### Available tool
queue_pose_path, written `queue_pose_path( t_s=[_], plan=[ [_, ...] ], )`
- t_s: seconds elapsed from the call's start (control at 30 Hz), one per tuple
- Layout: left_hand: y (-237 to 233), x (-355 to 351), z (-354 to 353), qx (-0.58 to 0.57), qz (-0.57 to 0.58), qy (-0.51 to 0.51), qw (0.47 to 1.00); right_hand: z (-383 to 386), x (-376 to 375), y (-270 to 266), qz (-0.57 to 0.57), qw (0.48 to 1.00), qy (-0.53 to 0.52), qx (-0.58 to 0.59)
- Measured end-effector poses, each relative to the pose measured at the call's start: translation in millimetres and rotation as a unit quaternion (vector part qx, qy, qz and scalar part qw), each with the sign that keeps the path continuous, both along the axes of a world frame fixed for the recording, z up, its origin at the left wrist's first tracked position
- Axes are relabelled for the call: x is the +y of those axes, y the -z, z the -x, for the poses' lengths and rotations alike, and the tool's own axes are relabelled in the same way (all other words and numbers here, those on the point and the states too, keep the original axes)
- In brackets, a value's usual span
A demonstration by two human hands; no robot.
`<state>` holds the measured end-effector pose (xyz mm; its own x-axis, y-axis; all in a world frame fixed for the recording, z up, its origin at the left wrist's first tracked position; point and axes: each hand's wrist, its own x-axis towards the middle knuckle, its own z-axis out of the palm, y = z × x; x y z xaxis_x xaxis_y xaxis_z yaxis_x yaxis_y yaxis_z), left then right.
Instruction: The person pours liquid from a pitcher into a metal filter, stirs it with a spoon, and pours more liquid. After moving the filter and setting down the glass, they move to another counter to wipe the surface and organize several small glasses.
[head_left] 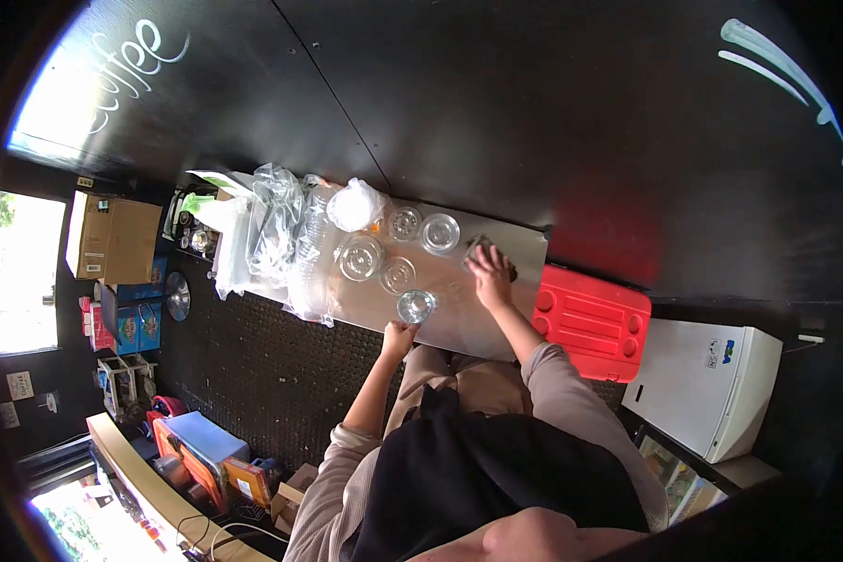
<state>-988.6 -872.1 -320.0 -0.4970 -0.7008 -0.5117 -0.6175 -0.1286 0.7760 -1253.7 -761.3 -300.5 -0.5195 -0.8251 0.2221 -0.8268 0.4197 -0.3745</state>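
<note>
My left hand point(400, 338) is closed on the near side of a clear glass jar point(416, 306) at the front edge of the metal table point(473, 323). Farther right, my right hand point(488, 272) lies over a dark, crumpled cloth point(478, 248), its fingers bent round it and covering much of it. Between the hands and the wall stand more clear glass vessels: a large one point(360, 256), a smaller one point(398, 274) beside it, and two point(439, 233) nearer the wall.
Clear plastic bags point(276, 225), stacked plastic cups point(311, 267) and a white bundle point(355, 206) crowd the table's left part. A red cooler lid point(590, 323) adjoins its right end, with a white fridge point(702, 384) beyond. Boxes point(117, 239) stand far left; a black wall rises behind.
</note>
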Motion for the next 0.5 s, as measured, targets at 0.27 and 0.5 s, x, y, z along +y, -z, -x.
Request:
queue_pose_path(
  t_s=[0.27, 0.5],
  plan=[
    [1.8, -2.2, 0.2, 0.024, -0.025, -0.005, 0.999, 7.1, 34.1, -21.7, -0.094, 0.960, -0.256, -0.062],
    [-13.1, 0.5, 6.1, 0.028, -0.015, -0.011, 0.999, 80.4, 71.7, 0.0, 0.014, 1.000, 0.019, -0.008]
  ],
)
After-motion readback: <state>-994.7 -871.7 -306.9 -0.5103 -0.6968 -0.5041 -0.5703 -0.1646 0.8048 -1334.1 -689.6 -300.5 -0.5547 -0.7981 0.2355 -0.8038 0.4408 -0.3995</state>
